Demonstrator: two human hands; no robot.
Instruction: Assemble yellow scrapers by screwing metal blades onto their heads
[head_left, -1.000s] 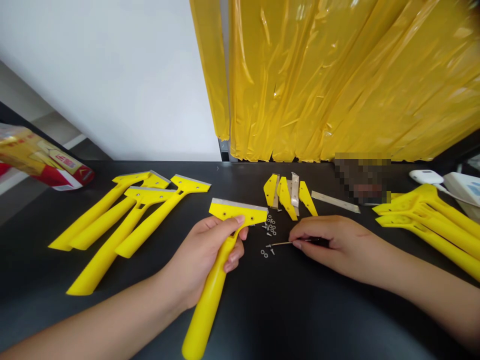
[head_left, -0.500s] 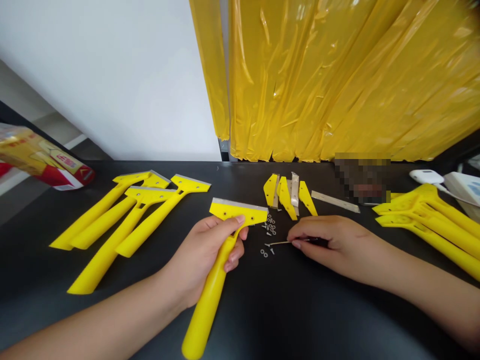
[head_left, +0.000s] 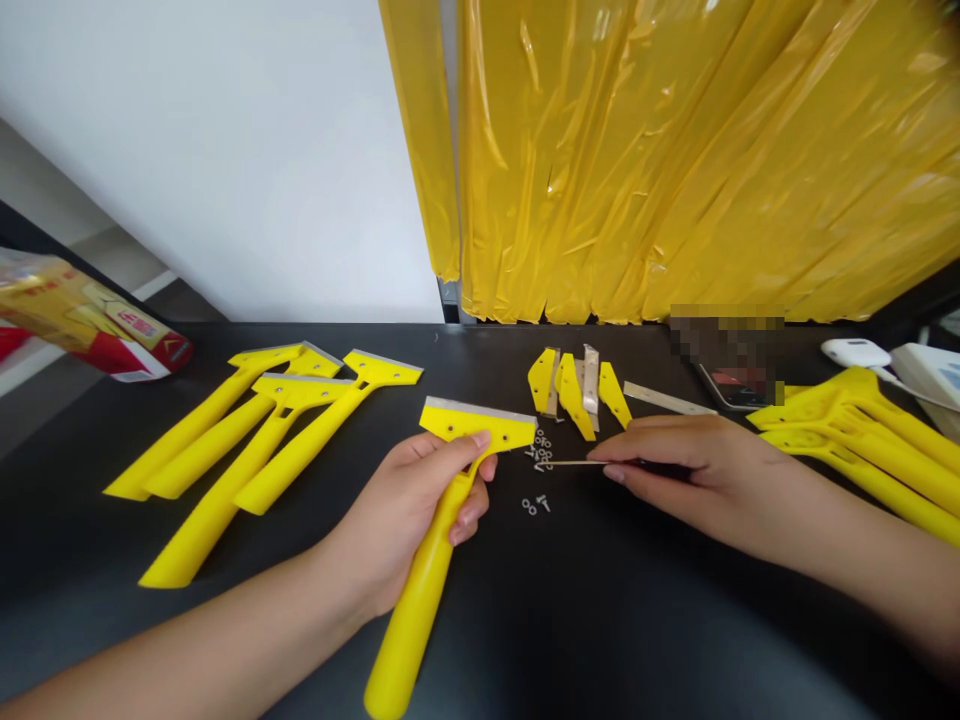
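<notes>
My left hand (head_left: 420, 490) is shut around the neck of a yellow plastic scraper (head_left: 420, 610), whose steel-edged head (head_left: 476, 425) points away from me. My fingers cover part of that head. My right hand (head_left: 697, 480) pinches a thin screwdriver (head_left: 577, 462) with a dark handle that is mostly hidden in my grip. Its metal tip sits at the edge of a small pile of screws and nuts (head_left: 540, 450), close to the scraper head. A few more small fasteners (head_left: 533, 505) lie just below.
Finished yellow scrapers (head_left: 247, 430) lie at the left, with more (head_left: 862, 440) at the right. Yellow plastic pieces (head_left: 570, 395) and metal strips (head_left: 666, 398) lie ahead on the black table (head_left: 585, 610). A yellow plastic curtain (head_left: 675, 160) hangs behind.
My right hand has moved up the table and slightly right, taking the screwdriver tip from the lower fasteners to the pile's edge. My left hand and the scraper have barely moved.
</notes>
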